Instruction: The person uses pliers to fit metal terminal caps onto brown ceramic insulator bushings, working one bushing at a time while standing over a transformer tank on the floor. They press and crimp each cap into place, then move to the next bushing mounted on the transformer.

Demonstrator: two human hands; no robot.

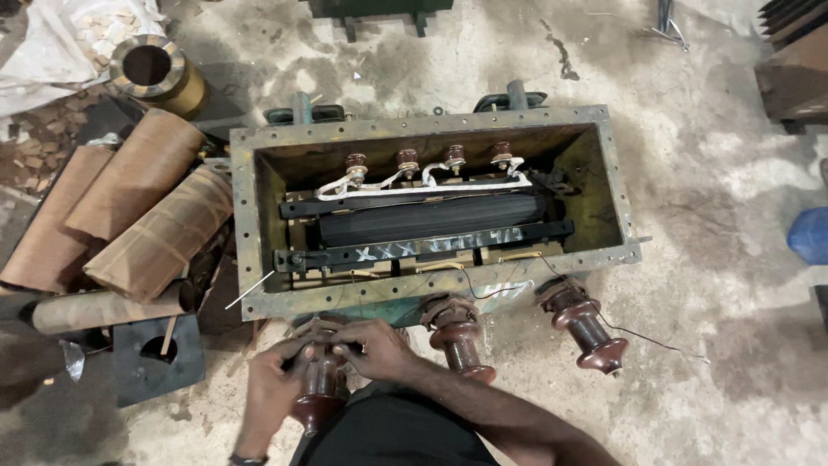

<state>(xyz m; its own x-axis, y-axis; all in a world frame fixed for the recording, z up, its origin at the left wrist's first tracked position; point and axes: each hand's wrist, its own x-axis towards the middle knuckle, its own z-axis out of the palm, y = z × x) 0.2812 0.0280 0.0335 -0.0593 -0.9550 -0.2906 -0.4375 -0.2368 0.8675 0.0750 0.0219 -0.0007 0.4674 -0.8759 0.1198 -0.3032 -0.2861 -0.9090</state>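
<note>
Your left hand (278,380) and right hand (373,345) both sit on the leftmost brown bushing (321,393), the ribbed porcelain insulator sticking out of the near wall of the open transformer tank (246,224). Left fingers (302,354) curl tight round the bushing's upper part from the left side, closed on it. Right fingers (345,348) fold over the same top from the right, also closed on it; fingertips of both hands meet at the top end of the bushing, touching or nearly so, can't tell which. The bushing's lower skirts show just below your left fingers, above your dark clothing.

Right of your right fingers, close by: middle bushing (457,341), same brown type. Further right, well apart: third bushing (586,328), with a thin wire trailing off it over the floor.

Beyond your fingers, inside the tank: dark core and winding block (431,220) with black clamp bars, and four small brown insulators (427,160) in a row at the far wall, joined by white-sleeved leads.

Left of your left fingers, well apart: brown paper-wrapped cylinders (138,207) piled on the floor, a black square plate with a hole (159,362) nearer, a brass-coloured ring coil (155,73) far off.
</note>
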